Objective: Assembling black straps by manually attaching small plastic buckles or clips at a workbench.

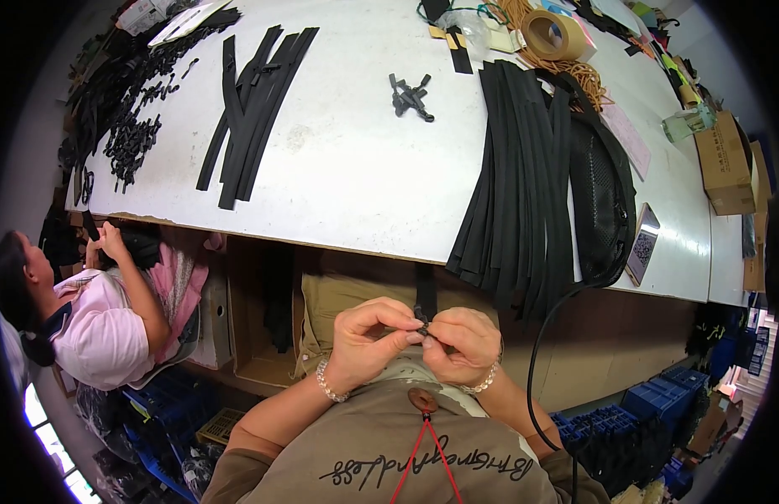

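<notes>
Both hands meet in front of my body, just below the table's near edge. My left hand pinches a small black piece that looks like a zipper slider, between thumb and fingertips. Closed against it from the other side is my right hand. A black zipper strip runs up from the fingertips toward the table edge. The fingers partly hide where piece and strip meet. A thick bundle of black strips hangs over the edge to the right. A little heap of similar black pieces lies farther back.
More black strips and a scatter of small black parts lie at left on the white table. A black mesh bag, tape roll and phone are at right. A co-worker sits at left. A black cable hangs beside my right arm.
</notes>
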`<state>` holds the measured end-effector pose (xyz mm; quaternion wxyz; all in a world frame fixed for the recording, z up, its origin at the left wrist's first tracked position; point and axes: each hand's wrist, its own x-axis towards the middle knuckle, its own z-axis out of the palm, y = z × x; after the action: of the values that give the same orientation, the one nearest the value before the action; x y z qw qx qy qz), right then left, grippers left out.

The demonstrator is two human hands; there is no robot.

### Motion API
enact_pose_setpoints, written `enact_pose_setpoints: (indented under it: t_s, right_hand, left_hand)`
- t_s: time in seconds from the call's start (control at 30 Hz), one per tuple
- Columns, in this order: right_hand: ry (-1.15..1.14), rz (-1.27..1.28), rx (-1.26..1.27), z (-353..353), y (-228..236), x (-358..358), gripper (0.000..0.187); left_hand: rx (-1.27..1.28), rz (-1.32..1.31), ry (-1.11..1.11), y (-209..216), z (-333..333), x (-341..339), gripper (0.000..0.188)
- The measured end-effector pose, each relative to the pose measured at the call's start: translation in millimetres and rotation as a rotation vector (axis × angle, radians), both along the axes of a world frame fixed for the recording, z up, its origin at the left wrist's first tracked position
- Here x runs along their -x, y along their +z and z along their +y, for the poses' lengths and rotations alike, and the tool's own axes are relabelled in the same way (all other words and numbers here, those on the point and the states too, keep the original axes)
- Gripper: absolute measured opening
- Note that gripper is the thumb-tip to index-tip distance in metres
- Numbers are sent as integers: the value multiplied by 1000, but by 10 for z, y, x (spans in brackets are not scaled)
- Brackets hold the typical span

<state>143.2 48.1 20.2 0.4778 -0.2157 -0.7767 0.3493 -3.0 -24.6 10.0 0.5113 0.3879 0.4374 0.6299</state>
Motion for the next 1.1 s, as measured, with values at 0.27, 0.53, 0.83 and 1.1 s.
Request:
enact_pose_setpoints:
  t_s: [0.27, 0.53, 0.83, 1.1]
  right_hand:
    - [-8, -19, 15, -1, -37, -10, 16]
    - [-18, 7, -31, 26, -45, 18, 16]
    - [52, -29, 1134, 88, -545, 4, 10]
    - [-70, 263, 1489, 68, -585, 97, 8]
  left_hand:
    - [-33, 48, 23, -25, 21, -18, 15]
    - [-60, 128, 33, -43, 42, -22, 15]
    - [492, 44, 23, -359, 272, 112, 14]
    - [683, -55, 1, -358, 424, 231, 13]
